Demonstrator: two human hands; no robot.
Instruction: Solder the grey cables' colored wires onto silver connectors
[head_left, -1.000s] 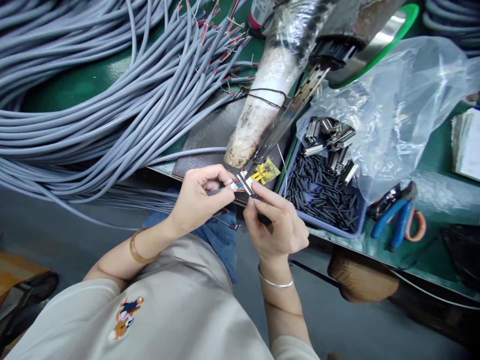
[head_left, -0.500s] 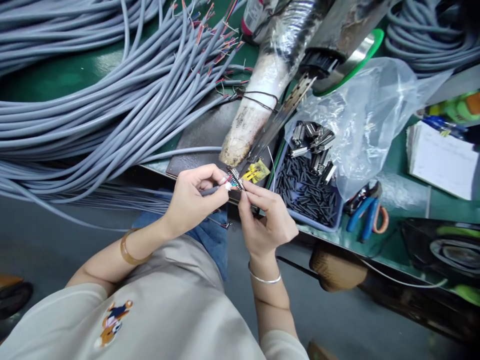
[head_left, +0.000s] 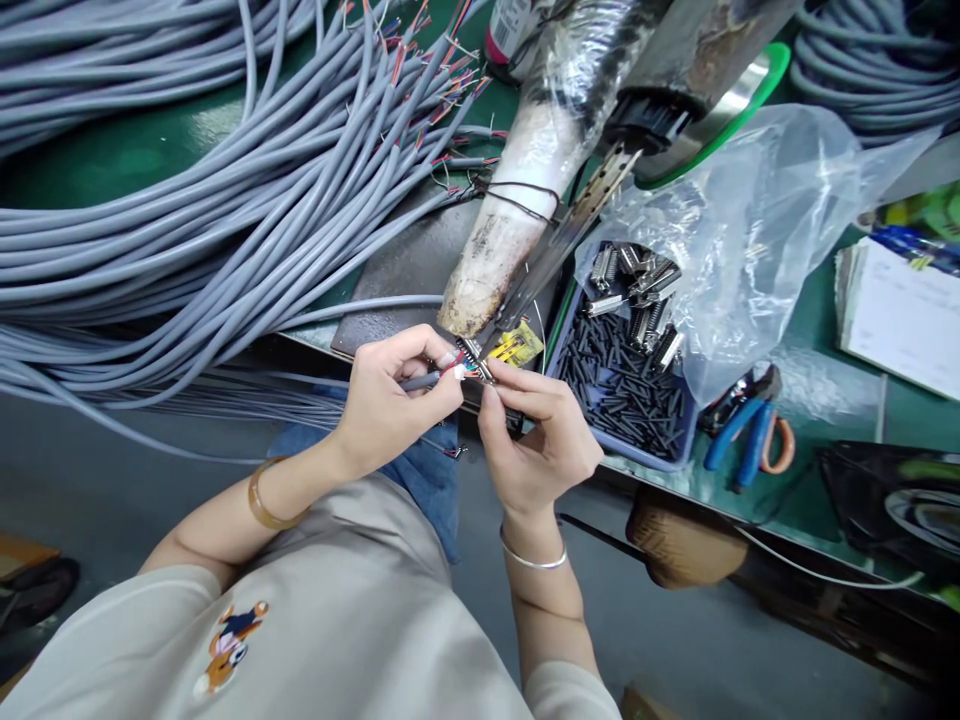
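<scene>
Between thumb and fingers my left hand (head_left: pixel 397 395) pinches the end of a grey cable (head_left: pixel 420 382), whose thin coloured wires (head_left: pixel 471 368) fan out at the tip. Those wires meet a metal multi-pin connector (head_left: pixel 472 352). My right hand (head_left: pixel 536 425) is closed in a pinch at the connector's near end. Directly above the connector, a soldering iron (head_left: pixel 510 305) points down beside a white, scorched tube (head_left: pixel 499 240). Just right of the connector lies a yellow tagged piece (head_left: pixel 517 345). Fingertips hide part of the wires and the connector.
A large bundle of grey cables (head_left: pixel 225 220) covers the left of the green bench. To the right stands a blue tray (head_left: pixel 679 455) with black sleeves and metal connectors, partly under a clear plastic bag (head_left: pixel 757 240). Blue-handled pliers (head_left: pixel 739 435) and white papers (head_left: pixel 907 310) lie farther right.
The view has shifted slightly, so things at the right appear farther right. My hands stay together at the connector, with the right fingers slightly lower along it.
</scene>
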